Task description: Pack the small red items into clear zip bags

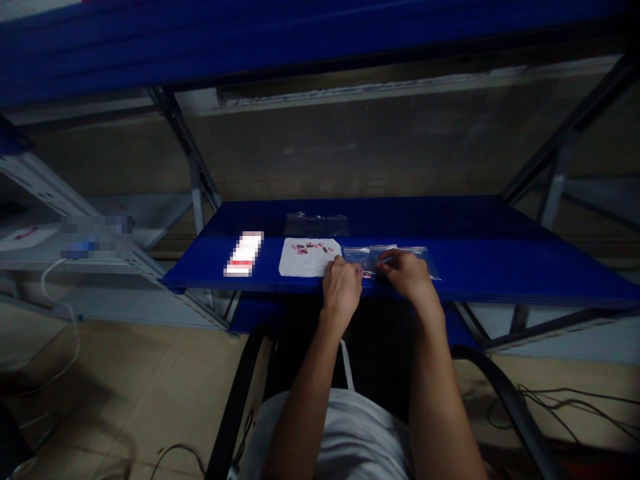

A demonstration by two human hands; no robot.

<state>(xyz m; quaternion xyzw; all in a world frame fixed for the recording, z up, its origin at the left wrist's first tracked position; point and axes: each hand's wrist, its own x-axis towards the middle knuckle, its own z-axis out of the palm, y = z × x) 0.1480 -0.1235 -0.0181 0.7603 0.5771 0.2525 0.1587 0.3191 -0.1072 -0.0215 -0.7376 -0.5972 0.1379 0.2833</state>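
My left hand is closed beside the right edge of a white sheet, its fingertips close to the clear plastic bags. A small pinkish spot shows at those fingertips, too small to name. Several small pink and dark pieces lie scattered on the sheet. My right hand is bent over the row of clear zip bags, thumb and fingers pinched on the plastic. Another clear bag sticks out behind that hand, and reddish bits show along the bags' lower edge.
Further back on the blue shelf lie more clear bags. A bright, blurred-out phone-like rectangle is at the left. Another blue shelf hangs overhead. Chair armrests flank me, and cables trail on the floor.
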